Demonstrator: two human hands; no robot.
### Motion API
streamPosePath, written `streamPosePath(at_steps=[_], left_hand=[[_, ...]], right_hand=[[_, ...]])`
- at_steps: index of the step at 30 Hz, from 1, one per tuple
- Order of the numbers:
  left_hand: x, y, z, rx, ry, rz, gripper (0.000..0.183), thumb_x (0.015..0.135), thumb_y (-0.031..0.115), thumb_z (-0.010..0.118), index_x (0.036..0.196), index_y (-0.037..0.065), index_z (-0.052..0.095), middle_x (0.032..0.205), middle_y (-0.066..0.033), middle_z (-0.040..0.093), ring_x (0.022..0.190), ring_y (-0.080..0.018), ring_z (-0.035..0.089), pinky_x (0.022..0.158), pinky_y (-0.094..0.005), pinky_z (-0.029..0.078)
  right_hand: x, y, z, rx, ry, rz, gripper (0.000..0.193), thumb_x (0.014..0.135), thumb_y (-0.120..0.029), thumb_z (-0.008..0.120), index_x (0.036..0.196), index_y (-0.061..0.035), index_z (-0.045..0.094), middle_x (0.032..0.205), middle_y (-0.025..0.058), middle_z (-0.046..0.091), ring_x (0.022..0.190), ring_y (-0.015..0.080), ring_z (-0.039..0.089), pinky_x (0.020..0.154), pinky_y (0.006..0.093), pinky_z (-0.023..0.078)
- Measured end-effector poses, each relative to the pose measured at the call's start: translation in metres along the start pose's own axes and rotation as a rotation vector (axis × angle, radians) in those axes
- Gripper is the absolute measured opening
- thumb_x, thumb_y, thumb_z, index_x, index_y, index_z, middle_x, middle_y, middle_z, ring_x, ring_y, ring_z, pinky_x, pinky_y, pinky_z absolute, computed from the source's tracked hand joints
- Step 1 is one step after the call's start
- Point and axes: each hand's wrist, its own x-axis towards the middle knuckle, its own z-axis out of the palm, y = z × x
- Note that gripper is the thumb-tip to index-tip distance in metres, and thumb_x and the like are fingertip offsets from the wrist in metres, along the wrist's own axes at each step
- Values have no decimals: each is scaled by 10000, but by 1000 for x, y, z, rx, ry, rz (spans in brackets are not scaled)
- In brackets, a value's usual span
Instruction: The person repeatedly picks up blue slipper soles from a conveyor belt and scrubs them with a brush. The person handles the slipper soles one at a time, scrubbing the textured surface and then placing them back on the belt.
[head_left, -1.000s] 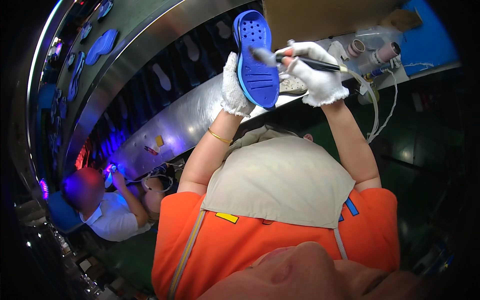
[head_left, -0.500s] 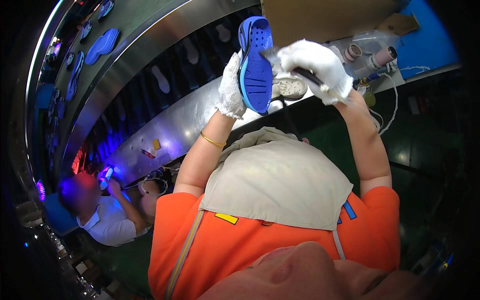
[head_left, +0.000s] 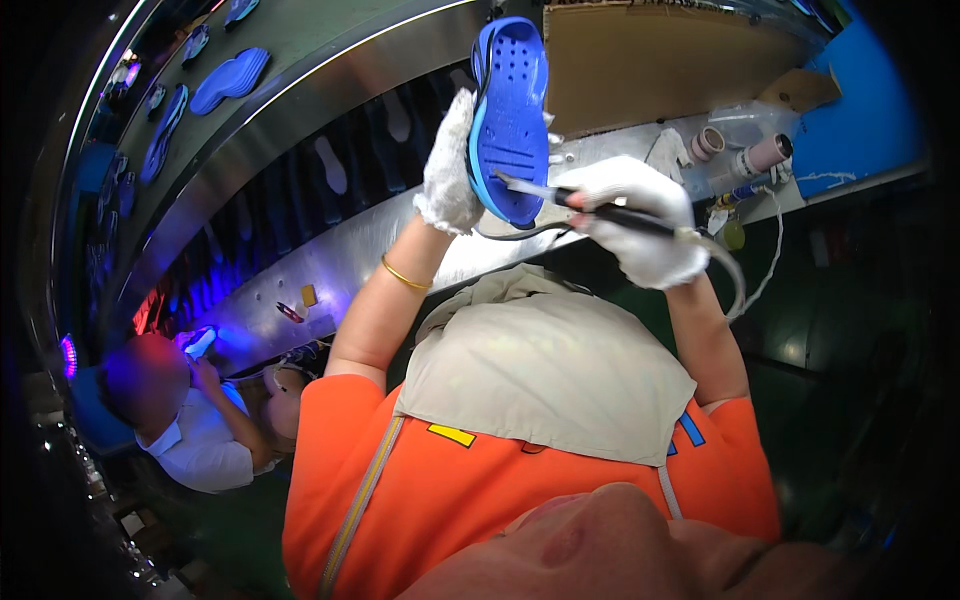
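Note:
A blue shoe sole (head_left: 512, 120), holed at one end and ridged at the other, is held upright over the bench. My gloved left hand (head_left: 450, 175) grips it along its left side, the fingers mostly hidden behind it. In my gloved right hand (head_left: 645, 225) is a brush with a dark handle (head_left: 630, 217), a pale tube trailing from its back end. The brush tip points left onto the ridged lower part of the sole; whether it presses there I cannot tell. Both gloves are white.
Blue soles (head_left: 230, 82) lie on a curved green belt (head_left: 330, 25) at left. A metal bench (head_left: 370, 235) runs below a dark slotted rack. Cardboard (head_left: 640, 70), pinkish rolls (head_left: 765, 155) and a blue surface (head_left: 870, 90) stand right. Another person (head_left: 200, 440) sits at left.
The brush and my right hand have moved down, from the upper middle of the sole to its lower part. My left hand and the sole have shifted slightly up and left.

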Motion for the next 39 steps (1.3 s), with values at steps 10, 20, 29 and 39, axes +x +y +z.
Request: streamPosePath(at_steps=[10,20,29,39], left_hand=[[100,193,37,1689,-20,812,524,943,448,372,1209,26,531,1169,-173,570,1043,-322,577,928,-395,445],[29,176,21,2366,38,932,313,875,311,568,1035,51,640,1077,-157,605,1047,-314,550,933,-369,421],[-11,257,-88,2266,764,680,435,821,426,612,1073,72,625,1065,-149,602,1012,-281,580,878,-343,449],[-2,289,-62,2345,1218,92,600,854,551,446,1281,130,473,1247,-174,525,1136,-323,517,950,-387,417]], right_hand=[[5,33,-18,663,569,213,170,847,-94,654,992,-20,607,1039,135,625,926,221,622,783,348,551],[-7,56,11,724,502,383,189,848,-137,666,981,-14,615,979,92,651,856,136,616,789,292,517],[-3,57,17,641,352,409,161,848,-122,664,980,-37,631,996,93,651,916,164,613,844,311,493],[-13,63,5,658,268,464,174,843,-119,672,966,-16,605,1004,91,636,868,140,597,833,284,467]])
